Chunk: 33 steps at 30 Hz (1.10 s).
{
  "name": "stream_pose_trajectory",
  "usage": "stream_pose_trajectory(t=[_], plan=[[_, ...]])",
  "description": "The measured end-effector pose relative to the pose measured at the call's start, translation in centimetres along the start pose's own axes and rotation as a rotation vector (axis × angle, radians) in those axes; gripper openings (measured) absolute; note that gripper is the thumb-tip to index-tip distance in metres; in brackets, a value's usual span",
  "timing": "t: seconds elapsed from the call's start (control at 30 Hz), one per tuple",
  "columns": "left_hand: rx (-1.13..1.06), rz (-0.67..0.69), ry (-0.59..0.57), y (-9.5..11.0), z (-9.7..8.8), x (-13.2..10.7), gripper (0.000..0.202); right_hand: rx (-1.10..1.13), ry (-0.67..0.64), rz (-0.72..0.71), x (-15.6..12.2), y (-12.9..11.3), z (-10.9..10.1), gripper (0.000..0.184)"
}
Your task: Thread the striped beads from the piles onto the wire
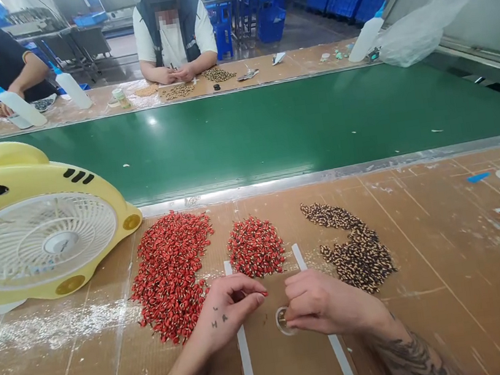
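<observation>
My left hand (230,309) pinches a small red piece (264,295) between thumb and fingertips. My right hand (324,301) holds a small round clear ring (284,321) at its fingertips, just beside that red piece. Both hands are over a brown cardboard sheet (292,355) edged by white tape strips. A large pile of red pieces (168,276) lies left of my left hand, and a smaller red pile (255,246) lies just above it. A brown-and-cream speckled pile (359,253) lies beyond my right hand.
A yellow fish-shaped desk fan (38,236) stands at the left of my bench. A green conveyor belt (242,132) runs beyond the bench's far edge. Two co-workers (173,37) sit across it, with piles, white bottles and a plastic bag on their bench.
</observation>
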State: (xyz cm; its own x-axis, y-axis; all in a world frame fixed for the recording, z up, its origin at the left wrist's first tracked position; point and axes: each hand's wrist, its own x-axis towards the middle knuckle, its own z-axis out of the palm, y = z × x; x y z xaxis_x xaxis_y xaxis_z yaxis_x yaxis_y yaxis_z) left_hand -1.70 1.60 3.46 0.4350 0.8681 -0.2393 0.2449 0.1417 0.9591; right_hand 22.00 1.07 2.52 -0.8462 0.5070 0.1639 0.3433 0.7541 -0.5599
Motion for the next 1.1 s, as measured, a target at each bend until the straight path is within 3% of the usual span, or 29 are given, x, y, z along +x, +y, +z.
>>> stream_pose_trajectory(t=[0.1,0.2,0.27,0.43,0.53,0.73,1.1], plan=[[-0.302,-0.13,0.042,-1.2,1.0,0.2,0.009,0.013,0.023,0.008,0.1,0.0,0.0,0.035],[-0.479,-0.156,0.088,-2.5,1.6,0.3,0.014,0.12,-0.021,0.021,0.0,-0.2,-0.6,0.03],[-0.545,-0.162,0.094,-3.1,1.9,0.3,0.017,0.219,0.027,0.074,-0.4,-0.3,-1.3,0.027],[-0.557,-0.199,0.072,-3.2,2.5,0.2,0.019,0.426,0.463,0.239,-1.3,-0.3,-2.0,0.023],[-0.535,-0.219,0.037,-2.7,2.7,0.3,0.023,0.411,0.621,0.279,-0.9,-0.7,-1.4,0.017],[-0.528,-0.225,0.002,-2.5,2.6,0.3,0.026,0.308,0.594,0.243,0.3,-1.2,-0.9,0.014],[-0.525,-0.243,0.004,-2.0,2.5,0.4,0.029,0.238,0.508,0.267,0.0,-1.1,-0.5,0.014]])
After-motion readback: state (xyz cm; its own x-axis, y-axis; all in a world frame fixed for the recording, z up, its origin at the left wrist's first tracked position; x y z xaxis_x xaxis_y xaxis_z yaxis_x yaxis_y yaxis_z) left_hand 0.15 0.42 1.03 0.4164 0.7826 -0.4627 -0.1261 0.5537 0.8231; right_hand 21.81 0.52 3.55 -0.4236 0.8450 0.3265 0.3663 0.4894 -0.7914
